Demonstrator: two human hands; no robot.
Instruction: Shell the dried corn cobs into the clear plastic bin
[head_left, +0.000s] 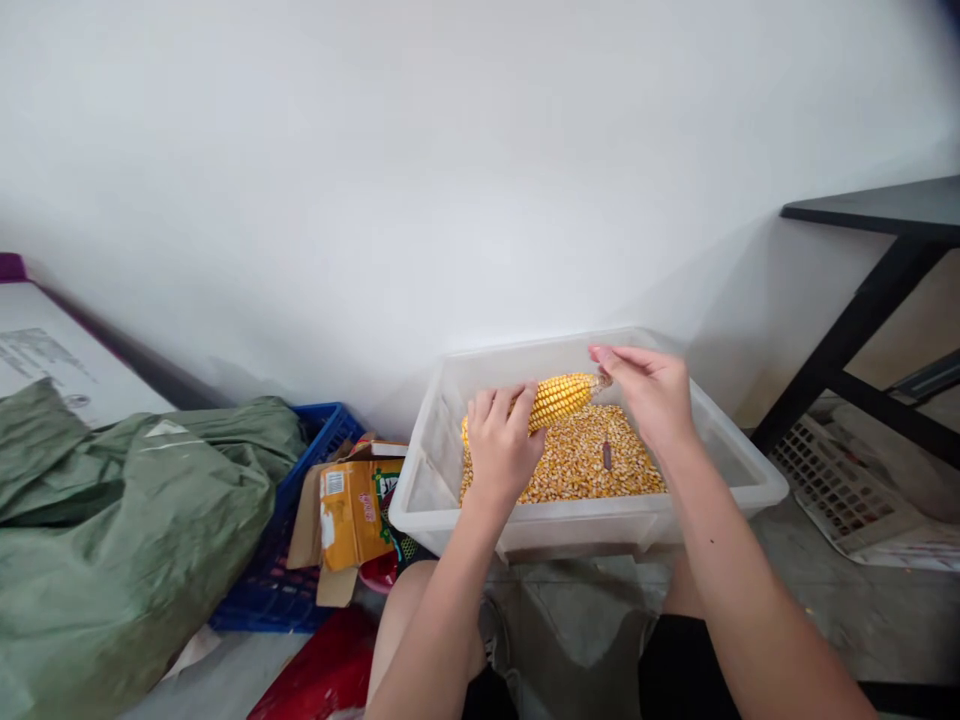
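Observation:
A yellow ear of corn [564,398] lies tilted across my hands, above a white plastic tub [577,512]. My left hand [501,440] wraps over its left part, fingers closed on the kernels. At the ear's dry, brownish end is my right hand [651,392], with thumb and fingers drawn together; its hold there is partly hidden. Loose corn kernels [577,468] cover the tub's bottom beneath both hands. A small dark brown piece [607,455] rests among the kernels.
To the left are a blue crate [274,590], a green cloth or bag [142,540] and an orange carton [352,515]. Red plastic [322,665] lies on the floor. At right stand a black-framed table [877,310] and a white basket [836,485]. A white wall rises behind the tub.

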